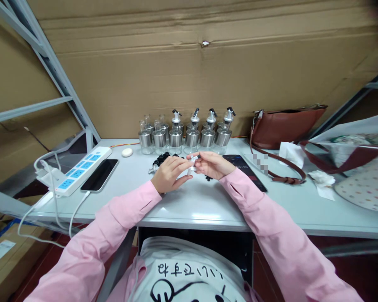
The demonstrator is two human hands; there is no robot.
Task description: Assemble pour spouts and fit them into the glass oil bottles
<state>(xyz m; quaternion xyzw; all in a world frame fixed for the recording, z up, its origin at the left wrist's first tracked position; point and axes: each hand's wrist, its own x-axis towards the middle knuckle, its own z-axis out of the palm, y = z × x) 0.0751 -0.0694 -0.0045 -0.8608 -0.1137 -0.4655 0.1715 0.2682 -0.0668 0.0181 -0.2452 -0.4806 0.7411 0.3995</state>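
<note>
In front of my chest, a small whitish bottle pourer (192, 164) is between my two hands. My right hand (214, 165) pinches it from the right with thumb and fingertips. My left hand (172, 174) reaches in from the left, its fingers stretched along the pourer and its thumb lower down; the exact grip is partly hidden. Beyond my left hand lies a pile of small black parts (161, 159), with a silvery piece (152, 169) at its edge. A few black bits (208, 178) rest under my right hand.
Glass bottles with metal sleeves (175, 138) stand in rows at the back, several with pourers (194, 115). To the left are a white round case (127, 152), a phone (100, 175) and a power strip (82, 170). A dark tablet or phone (250, 174) and brown bag (283, 128) are right.
</note>
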